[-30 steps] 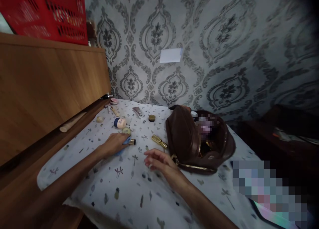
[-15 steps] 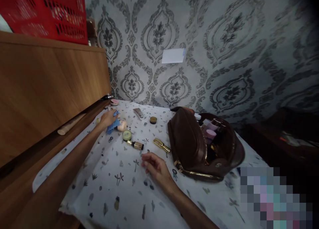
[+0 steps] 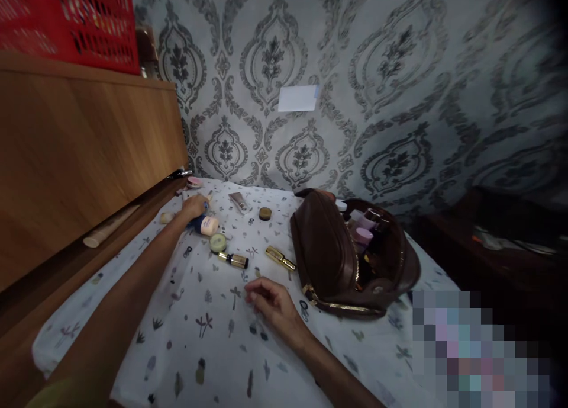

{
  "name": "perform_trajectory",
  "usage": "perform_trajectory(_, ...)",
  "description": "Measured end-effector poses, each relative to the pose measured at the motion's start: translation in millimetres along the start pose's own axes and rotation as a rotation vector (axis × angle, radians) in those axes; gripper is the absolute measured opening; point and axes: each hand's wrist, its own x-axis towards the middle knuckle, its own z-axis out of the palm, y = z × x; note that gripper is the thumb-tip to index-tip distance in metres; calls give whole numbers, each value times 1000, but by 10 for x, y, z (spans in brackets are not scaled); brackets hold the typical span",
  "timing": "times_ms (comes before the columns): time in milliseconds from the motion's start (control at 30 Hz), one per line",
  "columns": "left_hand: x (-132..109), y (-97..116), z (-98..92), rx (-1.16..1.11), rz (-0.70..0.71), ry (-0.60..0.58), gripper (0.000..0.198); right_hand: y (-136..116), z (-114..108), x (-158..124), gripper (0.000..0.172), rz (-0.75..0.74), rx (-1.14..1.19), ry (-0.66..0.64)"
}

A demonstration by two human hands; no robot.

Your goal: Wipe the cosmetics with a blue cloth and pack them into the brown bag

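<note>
At the far left of the patterned cloth, my left hand (image 3: pixel 194 206) has its fingers closed on a blue cloth item (image 3: pixel 205 205), mostly hidden in the grip. Just below that hand lies a dark blue bottle with a peach end (image 3: pixel 209 225). A green round jar (image 3: pixel 218 243) touches or nearly touches a black and gold tube (image 3: pixel 234 260). My right hand (image 3: pixel 270 298) rests loosely curled near the middle, fingers apart, holding nothing visible. Beyond it lies a gold tube (image 3: pixel 280 258). A brown bag (image 3: pixel 326 248) stands open to the right with cosmetics inside.
Behind are a grey tube (image 3: pixel 238 202), a small brown-lidded jar (image 3: pixel 265 213) and a pink compact (image 3: pixel 194 182). A wooden cabinet (image 3: pixel 89 141) with a red basket (image 3: pixel 102 32) borders the left. The patterned wall (image 3: pixel 302 135) stands behind.
The blue cloth, spread over the bottle before, is now gathered in my left hand, and the bottle's dark body shows. My right hand keeps its pose. The view has shifted slightly.
</note>
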Motion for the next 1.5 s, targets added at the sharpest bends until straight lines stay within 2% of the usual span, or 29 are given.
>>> perform_trajectory(100,-2,9,-28,-2,63,-13,32,6,-5,2,28,3,-5,-4)
perform_trajectory(333,0,36,-48,-2,138,19,49,48,-19,4,28,6,-2,-16)
perform_trajectory(533,85,168,-52,13,156,-18,42,78,-22,9,26,-12,52,-28)
perform_trajectory(867,136,546,-9,155,-7,-191,37,121,-63,26,29,-8,125,-43)
perform_trajectory(1067,-14,747,-52,194,41,-232,33,175,-51,47,29,-26,154,-46)
perform_trajectory(1200,-112,835,-81,190,55,-231,42,217,-56,63,30,-43,152,-52)
perform_trajectory(1500,-175,976,-179,201,32,-274,43,264,-64,94,35,-75,259,-48)
